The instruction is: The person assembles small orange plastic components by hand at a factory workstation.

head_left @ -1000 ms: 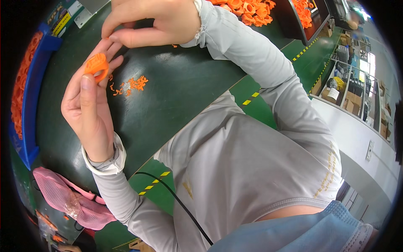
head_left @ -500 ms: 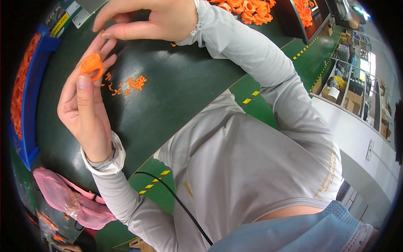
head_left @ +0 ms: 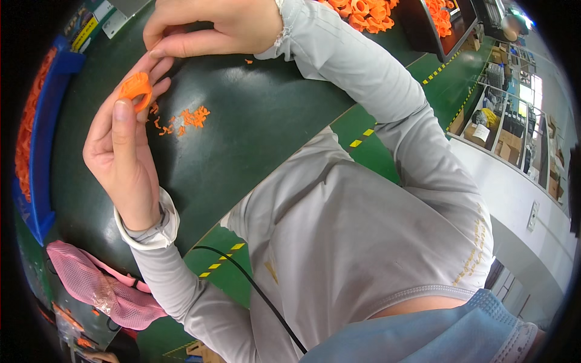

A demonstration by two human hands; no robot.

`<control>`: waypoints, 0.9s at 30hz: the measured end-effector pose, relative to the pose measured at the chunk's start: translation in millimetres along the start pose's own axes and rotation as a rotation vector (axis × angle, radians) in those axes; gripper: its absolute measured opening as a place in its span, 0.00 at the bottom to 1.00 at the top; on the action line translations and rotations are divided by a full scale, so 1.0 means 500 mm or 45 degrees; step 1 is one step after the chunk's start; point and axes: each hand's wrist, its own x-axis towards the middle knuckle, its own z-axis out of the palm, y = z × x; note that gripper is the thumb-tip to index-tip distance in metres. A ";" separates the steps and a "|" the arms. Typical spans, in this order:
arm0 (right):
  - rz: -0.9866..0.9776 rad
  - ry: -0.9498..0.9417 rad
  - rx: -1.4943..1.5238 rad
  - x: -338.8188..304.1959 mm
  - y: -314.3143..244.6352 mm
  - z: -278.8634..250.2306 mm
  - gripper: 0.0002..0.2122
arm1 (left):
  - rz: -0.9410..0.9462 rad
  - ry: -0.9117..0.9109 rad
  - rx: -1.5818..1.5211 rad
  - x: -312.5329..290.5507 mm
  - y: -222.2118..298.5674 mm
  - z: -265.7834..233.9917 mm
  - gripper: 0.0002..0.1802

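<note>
A dark green table [head_left: 254,121] is seen. Small orange scraps [head_left: 184,118] are scattered on it left of centre. A heap of orange parts [head_left: 363,12] is piled at the far edge, and a blue tray [head_left: 45,121] is set along the left side.

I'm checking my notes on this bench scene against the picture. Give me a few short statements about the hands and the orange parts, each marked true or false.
1. The left hand holds a small orange ring-shaped part at its fingertips. True.
2. The right hand rests flat on the dark green table, far from the part. False: it is raised with fingers pinched together, right beside the part.
3. Small orange scraps lie on the table near the left hand. True.
4. The blue tray at the left edge holds green parts. False: its contents are orange.
5. A pink mesh bag lies near the left forearm. True.
</note>
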 end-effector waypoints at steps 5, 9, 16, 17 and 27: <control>-0.059 0.067 0.050 -0.003 0.012 0.011 0.05 | -0.035 0.020 -0.007 0.003 -0.001 -0.005 0.21; -0.046 -0.069 0.047 -0.003 0.012 0.000 0.05 | -0.055 0.029 -0.017 0.002 0.000 -0.002 0.21; 0.072 -0.088 0.084 0.003 0.007 -0.005 0.04 | -0.070 0.062 -0.027 0.005 0.007 0.008 0.19; 0.072 -0.087 0.081 0.004 0.002 -0.008 0.04 | -0.058 0.100 0.006 0.004 0.007 0.010 0.17; 0.052 0.057 0.178 0.004 -0.026 0.019 0.06 | -0.002 0.208 0.398 -0.013 -0.005 0.014 0.15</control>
